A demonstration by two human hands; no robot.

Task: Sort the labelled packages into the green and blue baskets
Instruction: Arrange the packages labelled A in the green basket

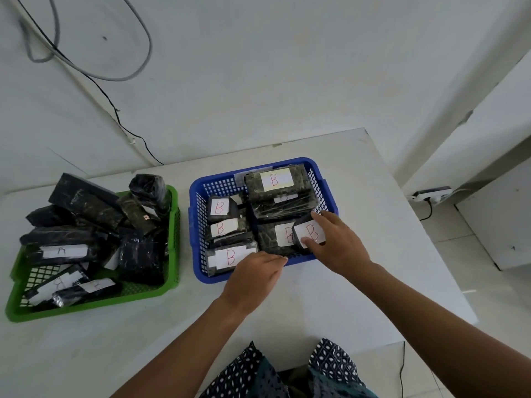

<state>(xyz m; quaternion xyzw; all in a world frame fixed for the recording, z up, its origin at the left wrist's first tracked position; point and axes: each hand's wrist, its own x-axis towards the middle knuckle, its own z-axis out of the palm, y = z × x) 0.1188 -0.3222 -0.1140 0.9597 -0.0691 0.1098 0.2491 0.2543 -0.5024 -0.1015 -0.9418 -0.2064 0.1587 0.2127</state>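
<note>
The blue basket (198,225) holds only B packages; the right hand (334,242) pinches one more B package (309,232) over it. The left hand (254,278), fingers curled, touches the basket's near rim. The green basket (172,254) still holds mixed labels, so sorting seems unfinished.

Black packages wrapped in glossy, crinkled plastic film (280,206), w/ matt white paper labels (276,179) stuck on top, letters in red ink. Blue moulded-plastic lattice basket (198,225), smooth and slightly shiny at rim. Green moulded-plastic lattice basket (172,254), same finish. White desk (359,297), smooth, matt, laminate-like. Dark patterned cloth garment (244,372) w/ white dots, soft and matt. Grey rubbery cable (129,77) on pale matt floor.
</note>
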